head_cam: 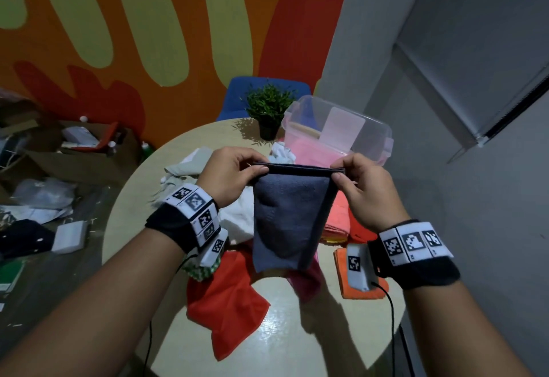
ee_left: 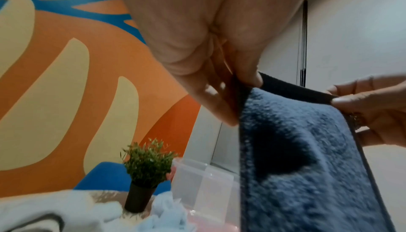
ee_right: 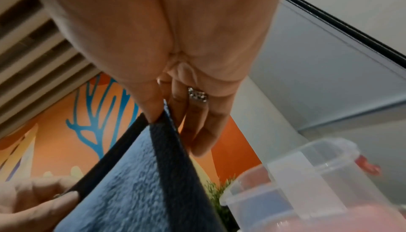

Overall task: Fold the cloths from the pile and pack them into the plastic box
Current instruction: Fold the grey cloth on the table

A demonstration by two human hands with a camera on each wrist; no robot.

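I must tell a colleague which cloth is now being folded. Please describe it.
Above the round table, in front of the plastic box, the left hand and right hand pinch its top corners. It is the dark blue cloth, the only one hanging in the air.

A round pale table (head_cam: 142, 213) carries loose cloths: red (head_cam: 228, 302), orange (head_cam: 361, 290), white (head_cam: 240, 219). At its far side stand a potted plant (head_cam: 269, 109) and a clear plastic box (head_cam: 338, 130).
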